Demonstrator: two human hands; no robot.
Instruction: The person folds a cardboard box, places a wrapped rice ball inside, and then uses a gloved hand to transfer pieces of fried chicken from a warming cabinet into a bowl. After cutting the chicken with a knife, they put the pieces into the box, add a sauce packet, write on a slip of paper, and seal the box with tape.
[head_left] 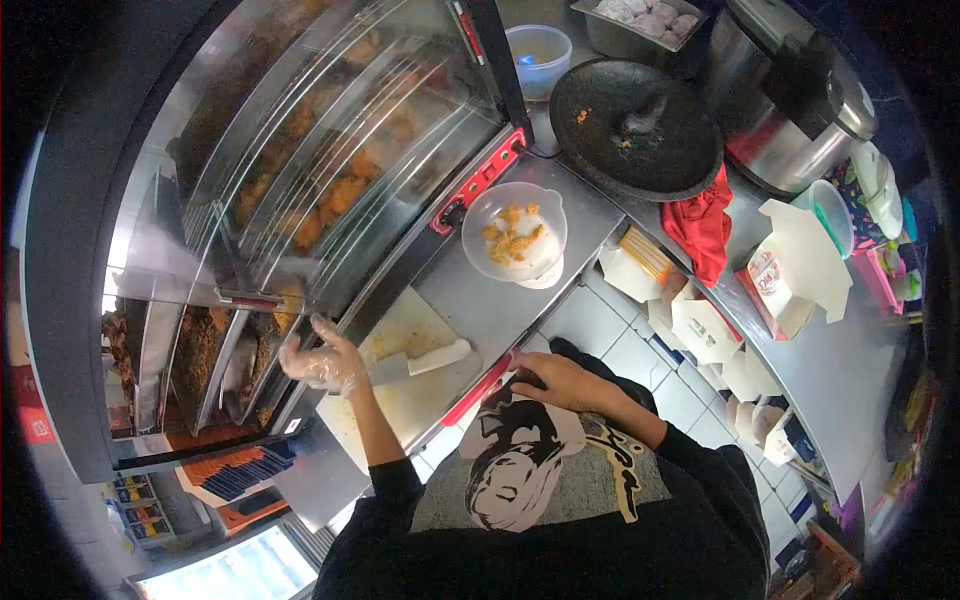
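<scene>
My left hand (325, 362), in a clear plastic glove, is raised beside the lower edge of the glass-fronted display cabinet (470, 175), fingers apart and holding nothing visible. Just right of it, a knife with a white handle (440, 357) lies on a stained white cutting board (400, 318). My bare right hand (562, 381) is in front of my shirt, its fingers stretched toward the red strip (478, 392) along the counter's edge. A clear plastic bowl (480, 255) holding fried pieces stands on the metal counter, beyond the board.
Fried chicken (345, 195) fills the cabinet racks. At the back are a stone mortar (600, 95), a red cloth (697, 225), a tray of pale pieces (630, 40) and a steel cooker (775, 140). An open paper box (800, 265) stands on the right counter; more boxes (705, 325) sit below.
</scene>
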